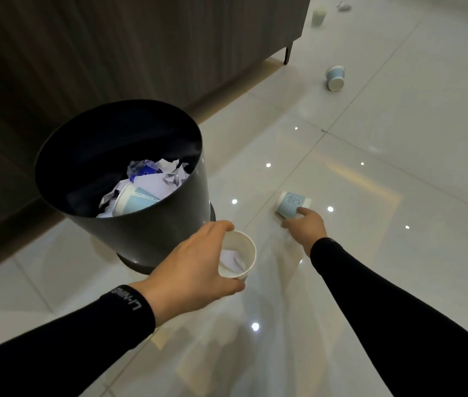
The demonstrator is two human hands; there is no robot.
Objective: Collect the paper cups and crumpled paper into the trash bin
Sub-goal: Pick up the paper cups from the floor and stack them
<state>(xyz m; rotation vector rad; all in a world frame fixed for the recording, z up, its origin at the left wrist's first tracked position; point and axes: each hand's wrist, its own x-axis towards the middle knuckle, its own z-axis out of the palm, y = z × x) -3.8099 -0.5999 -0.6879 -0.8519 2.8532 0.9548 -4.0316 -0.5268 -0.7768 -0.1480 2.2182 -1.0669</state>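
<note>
With the left hand point(195, 262) holding a paper cup point(238, 257) by its rim, the right hand point(305, 227), fingers spread around the fallen blue cup point(292, 204), could nudge it rolling away beyond the fingertips.

an indoor room, likely a home or an office lounge, though which one is unclear: glossy pale stone-look floor tiles point(398, 138) mirror small ceiling spotlights, and a dark ribbed-panel cabinet point(141, 38) stands on a slim black metal leg point(287, 53) along the wall.
</note>
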